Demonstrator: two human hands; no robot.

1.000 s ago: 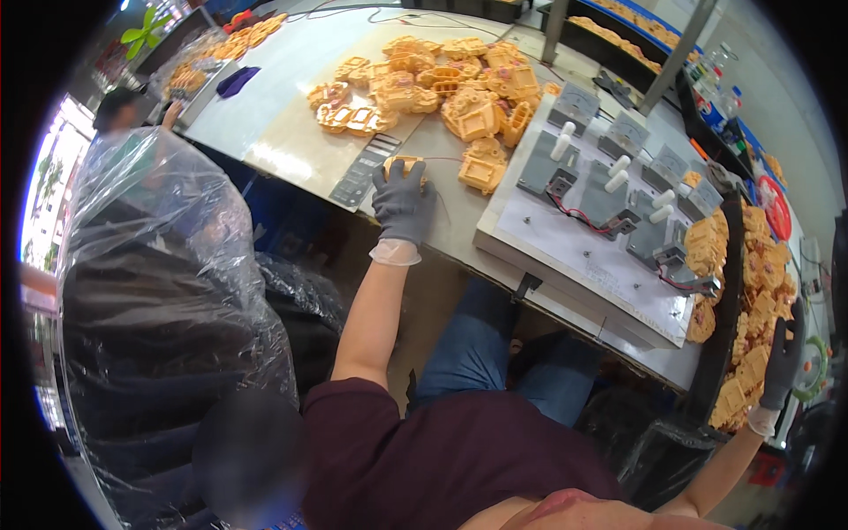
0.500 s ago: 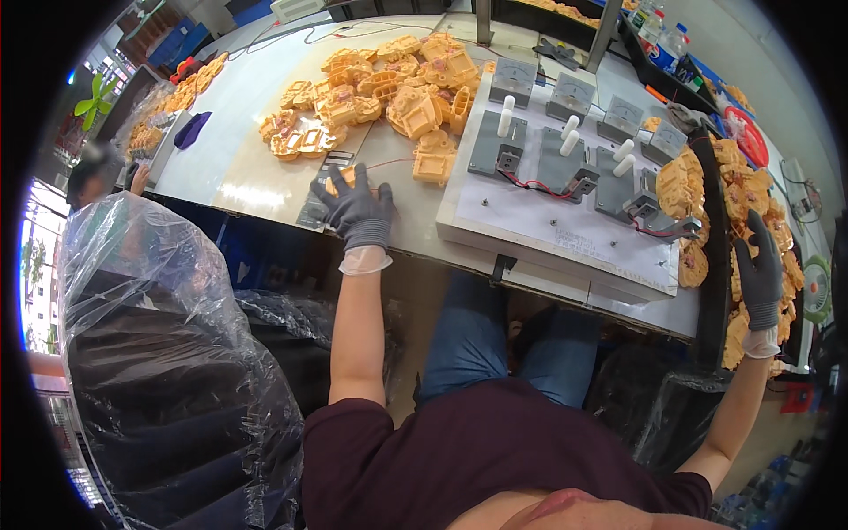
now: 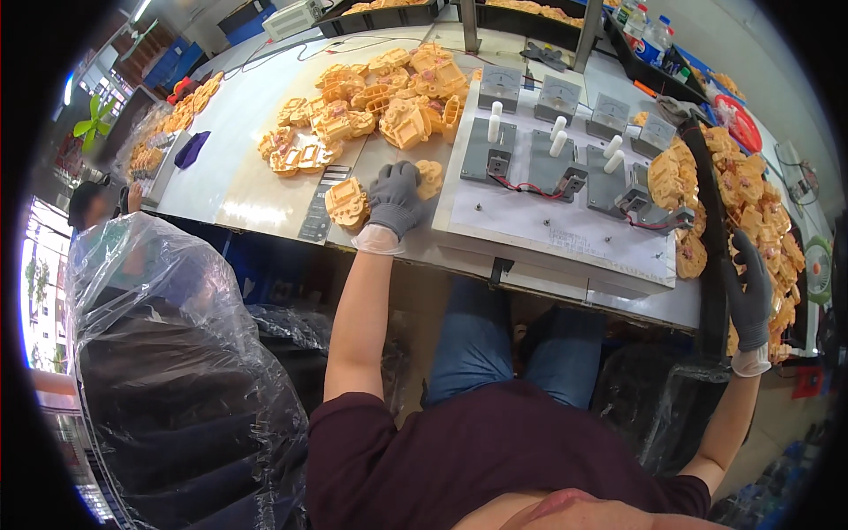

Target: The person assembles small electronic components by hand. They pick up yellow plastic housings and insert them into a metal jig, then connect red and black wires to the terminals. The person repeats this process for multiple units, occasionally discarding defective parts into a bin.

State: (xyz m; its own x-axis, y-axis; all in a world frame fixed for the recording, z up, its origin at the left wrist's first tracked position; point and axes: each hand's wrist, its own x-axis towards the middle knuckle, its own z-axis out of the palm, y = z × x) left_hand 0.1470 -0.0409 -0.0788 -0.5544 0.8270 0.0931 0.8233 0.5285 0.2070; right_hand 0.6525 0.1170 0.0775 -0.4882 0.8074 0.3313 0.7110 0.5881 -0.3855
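My left hand (image 3: 395,201), in a grey knit glove, is on the table with its fingers curled down at a yellow plastic housing (image 3: 429,179); the hand partly hides this part, and its fingertips do not show. Just left of the hand lies another yellow plastic housing (image 3: 347,202), beside a dark strip with slots (image 3: 314,212). My right hand (image 3: 749,296), gloved alike, is at the far right over the edge of a black bin (image 3: 714,309) heaped with yellow housings (image 3: 751,199). Its fingers stretch out, with nothing visible in them.
A white test box (image 3: 548,225) with meters, grey clamp blocks, white levers and red wires stands in front of me. Behind my left hand is a pile of yellow housings (image 3: 380,97). A plastic-wrapped chair (image 3: 168,353) stands at the left; bottles (image 3: 654,40) stand at the back right.
My left hand has moved right, off the left housing, and its spread fingers have curled at the other one. That other housing now shows only partly. My right hand has come slightly lower.
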